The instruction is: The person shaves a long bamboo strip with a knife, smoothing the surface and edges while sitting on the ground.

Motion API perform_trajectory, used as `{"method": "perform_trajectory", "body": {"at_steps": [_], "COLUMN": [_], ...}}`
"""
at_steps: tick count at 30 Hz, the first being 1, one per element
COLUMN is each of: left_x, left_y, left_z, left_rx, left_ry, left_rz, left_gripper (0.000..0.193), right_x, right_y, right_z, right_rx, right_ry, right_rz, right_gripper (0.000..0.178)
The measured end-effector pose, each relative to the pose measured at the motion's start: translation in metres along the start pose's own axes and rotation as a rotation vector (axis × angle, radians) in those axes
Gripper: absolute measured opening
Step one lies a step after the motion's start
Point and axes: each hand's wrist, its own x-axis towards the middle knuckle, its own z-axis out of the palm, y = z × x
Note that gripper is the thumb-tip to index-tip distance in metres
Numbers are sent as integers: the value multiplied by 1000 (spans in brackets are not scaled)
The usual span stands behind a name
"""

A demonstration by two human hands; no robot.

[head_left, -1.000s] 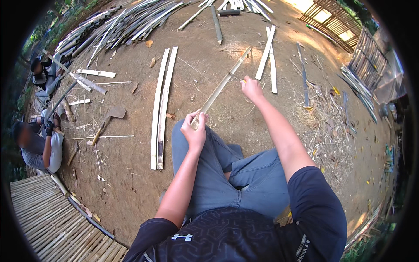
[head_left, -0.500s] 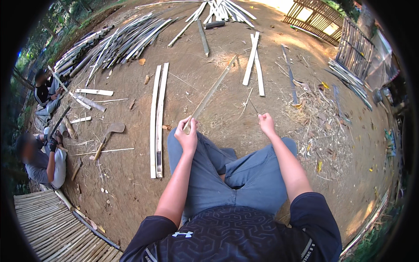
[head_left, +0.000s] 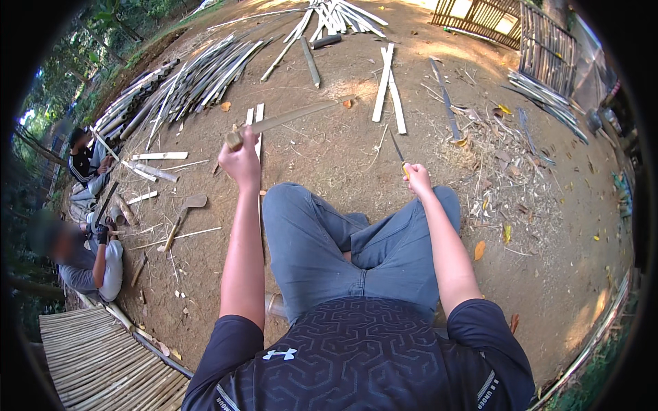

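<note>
My left hand [head_left: 240, 163] is raised at left, closed around the near end of a long bamboo strip [head_left: 295, 115]. The strip slants away to the right above the dirt, its far end near a dry leaf. Above my right knee, my right hand [head_left: 417, 180] grips a knife [head_left: 399, 149] with a yellow handle; its thin dark blade points away and slightly left. Blade and strip are apart. Behind my left hand, two pale bamboo slats [head_left: 259, 115] lie on the ground, mostly hidden by that hand and forearm.
Two crossed slats [head_left: 385, 92] lie ahead. Piles of split bamboo [head_left: 205, 75] spread at far left. Shavings [head_left: 507, 185] cover the ground at right. Two people sit at left, near a hatchet-like tool [head_left: 184, 216]. A bamboo platform [head_left: 96, 356] stands at lower left.
My left hand has moved left and away from my knee, swinging the strip flatter across the view. My right hand has shifted slightly away with the knife. The view has also shifted a little.
</note>
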Motion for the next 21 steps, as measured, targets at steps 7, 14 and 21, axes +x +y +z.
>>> {"method": "perform_trajectory", "body": {"at_steps": [7,14,21], "left_x": [88,149,144], "left_y": [114,174,153], "left_z": [-7,-3,16], "left_rx": [-105,-202,-247], "left_ry": [52,53,-219], "left_rz": [389,619,477], "left_gripper": [29,26,47], "right_x": [7,10,1], "right_y": [10,17,11], "right_z": [4,7,10], "right_rx": [-137,-150,-240], "right_ry": [35,69,48], "right_rz": [-104,-205,-176], "right_gripper": [31,32,34]}}
